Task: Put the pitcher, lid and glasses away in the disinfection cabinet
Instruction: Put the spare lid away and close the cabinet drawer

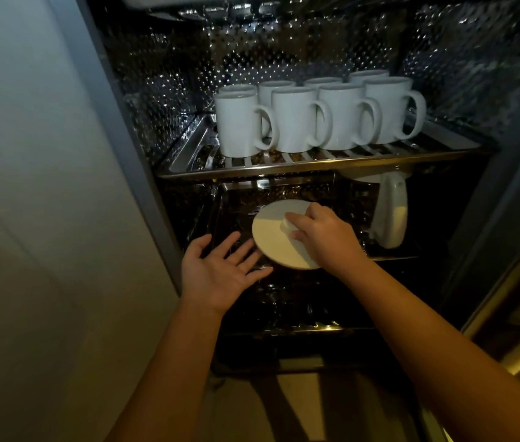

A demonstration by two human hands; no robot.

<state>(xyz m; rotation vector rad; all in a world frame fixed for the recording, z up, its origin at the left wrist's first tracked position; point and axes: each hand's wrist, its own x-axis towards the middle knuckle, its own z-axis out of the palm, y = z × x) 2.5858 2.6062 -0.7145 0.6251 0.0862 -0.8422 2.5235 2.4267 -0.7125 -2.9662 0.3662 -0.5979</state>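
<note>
A round white lid point(276, 240) lies on the lower rack point(389, 255) of the open disinfection cabinet. My right hand point(322, 236) pinches the lid's small knob from above. My left hand point(223, 269) hovers open, palm up, just left of the lid, its fingertips near the lid's rim. The white pitcher point(391, 215) stands on the lower rack at the right; only its handle and lower side show below the upper rack. Several white mugs point(296, 119) stand in rows on the upper rack point(316, 165).
The cabinet's grey door frame point(118, 122) runs down the left, beside a pale wall point(29, 186). A dark frame edge point(507, 218) bounds the right side. The perforated metal back wall point(284, 43) glints behind the mugs. A lower drawer front point(284, 346) sits beneath my arms.
</note>
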